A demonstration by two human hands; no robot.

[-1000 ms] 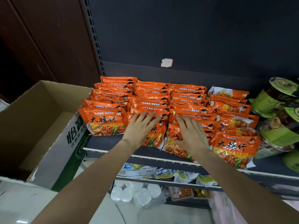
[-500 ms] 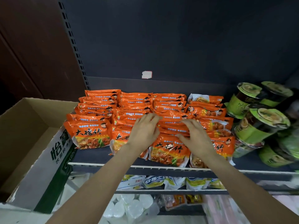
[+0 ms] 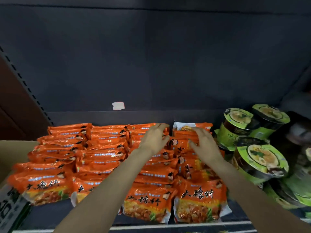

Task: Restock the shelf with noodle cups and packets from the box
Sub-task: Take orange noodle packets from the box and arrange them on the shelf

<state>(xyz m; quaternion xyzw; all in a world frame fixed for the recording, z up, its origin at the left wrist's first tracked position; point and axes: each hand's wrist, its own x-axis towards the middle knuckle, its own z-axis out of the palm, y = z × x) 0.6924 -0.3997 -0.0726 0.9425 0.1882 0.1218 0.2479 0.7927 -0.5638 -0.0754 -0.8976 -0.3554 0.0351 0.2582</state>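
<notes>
shelf front edge [image 3: 168, 228] runs along the bottom, white strip on it. cardboard box [image 3: 10, 206] sits at lower left, its printed side just beside the shelf end; inside not visible. both forearms reach in from below over the stock. front row of orange noodle packets [image 3: 148, 202] stands leaning back with printed faces forward, four columns wide, each column overlapped rearward like shingles to the back of the shelf. green noodle cups [image 3: 260, 163] lie tipped on their sides to the right of the packets, stacked in a loose pile, lids facing the camera; nearest ones blurred. left hand [image 3: 154, 140] is far back on the third column, fingers loosely curved and spread, tips resting on the packet tops, grip wide, holding nothing. right hand [image 3: 204, 142] is on the fourth column beside it, fingers spread and slightly bent over the packets, thumb toward the left hand, grip wide, nothing pinched that i can see. hands near each other, not touching. dark back panel [image 3: 151, 64] behind, with a small white sticker [image 3: 118, 105] just above the rear ledge.
</notes>
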